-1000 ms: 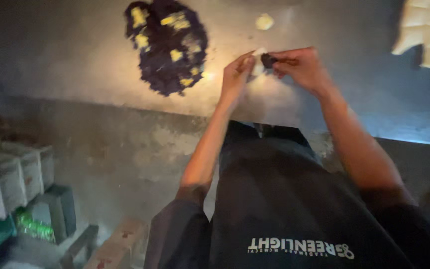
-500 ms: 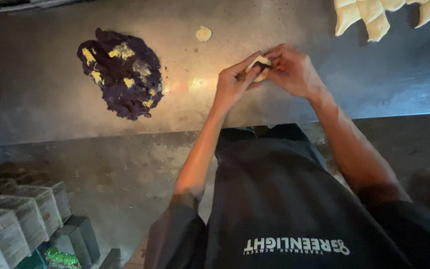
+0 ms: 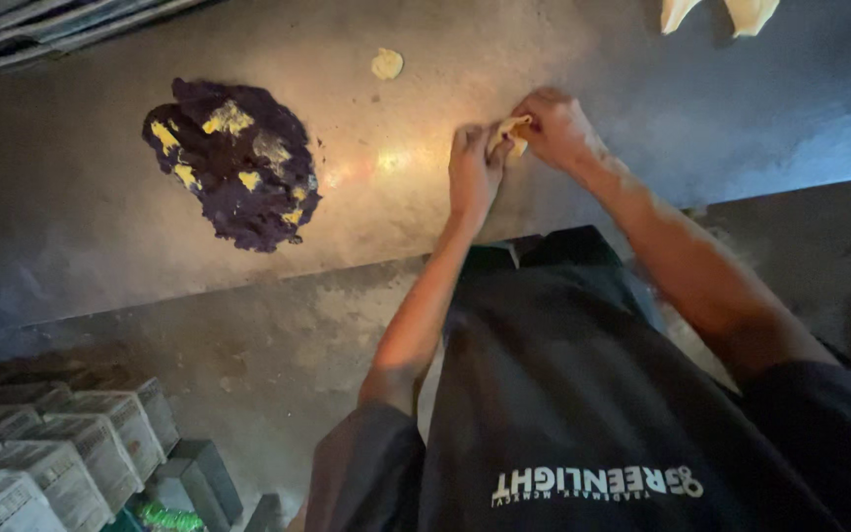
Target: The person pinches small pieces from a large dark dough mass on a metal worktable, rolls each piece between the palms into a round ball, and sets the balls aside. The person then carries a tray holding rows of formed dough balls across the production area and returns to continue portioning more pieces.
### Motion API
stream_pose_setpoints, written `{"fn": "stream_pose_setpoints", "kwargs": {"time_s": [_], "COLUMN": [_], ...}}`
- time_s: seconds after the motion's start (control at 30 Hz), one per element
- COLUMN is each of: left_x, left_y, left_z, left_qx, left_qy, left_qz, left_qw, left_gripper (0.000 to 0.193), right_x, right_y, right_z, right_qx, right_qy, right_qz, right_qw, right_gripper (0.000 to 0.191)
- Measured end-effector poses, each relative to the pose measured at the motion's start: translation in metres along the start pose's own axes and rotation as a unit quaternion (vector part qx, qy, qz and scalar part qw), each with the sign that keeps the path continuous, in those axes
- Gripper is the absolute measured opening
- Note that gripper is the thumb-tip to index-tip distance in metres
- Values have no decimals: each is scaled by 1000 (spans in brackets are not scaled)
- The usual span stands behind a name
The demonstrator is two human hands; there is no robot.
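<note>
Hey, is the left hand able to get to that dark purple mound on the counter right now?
Probably yes. The left hand shares a small dough piece with the right hand, so it is busy, but only bare counter lies between it and the purple mound.

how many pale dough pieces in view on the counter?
4: one pinched between left hand and right hand, a small round one near the dark heap, two cut off at top edge. More may lie out of frame.

Smooth, dully glossy metal counter (image 3: 544, 59)
</note>
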State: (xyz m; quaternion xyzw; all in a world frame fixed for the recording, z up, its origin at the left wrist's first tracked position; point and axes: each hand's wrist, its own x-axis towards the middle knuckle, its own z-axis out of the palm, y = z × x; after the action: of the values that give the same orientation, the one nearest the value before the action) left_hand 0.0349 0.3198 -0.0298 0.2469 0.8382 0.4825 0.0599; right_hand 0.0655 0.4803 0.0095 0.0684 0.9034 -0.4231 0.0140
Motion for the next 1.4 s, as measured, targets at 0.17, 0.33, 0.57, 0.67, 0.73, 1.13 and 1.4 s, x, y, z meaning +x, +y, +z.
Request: {"fn": "stream_pose_setpoints", "kwargs": {"time_s": [0.17, 0.33, 0.57, 0.67, 0.73, 1.13, 1.4], "left_x": [27, 26, 36, 41, 42, 42, 107], "left_y": [4, 10, 2, 3, 5, -1, 117], "left_z": [-18, -16, -25, -28, -29, -53, 67], "left_qx": [-63, -97, -25, -74, -39, -236, -82], "left_qy": [-61, -52, -67, -93, -28, -127, -225], "left_qz": [-19, -6, -14, -10, -1, -102, 85], "left_qw": [996, 994, 997, 993, 999, 958, 967], "left_gripper": [37, 50, 44, 44, 27, 44, 24], "right_x": [-6, -6, -3, -4, -5, -34, -126], "right_y": [-14, -29, -45, -51, -57, -32, 41], "right_z": [-6, -6, 4, 6, 9, -19, -91], "right_qx": [-4, -14, -5, -44, -48, -109, -107], "right_qy": [36, 74, 123, 120, 120, 215, 170], "right_qz": [-151, -85, -132, -62, -72, -40, 107], "right_qw": [988, 994, 984, 990, 989, 970, 974], "right_gripper": [30, 9, 19, 16, 27, 15, 8]}}
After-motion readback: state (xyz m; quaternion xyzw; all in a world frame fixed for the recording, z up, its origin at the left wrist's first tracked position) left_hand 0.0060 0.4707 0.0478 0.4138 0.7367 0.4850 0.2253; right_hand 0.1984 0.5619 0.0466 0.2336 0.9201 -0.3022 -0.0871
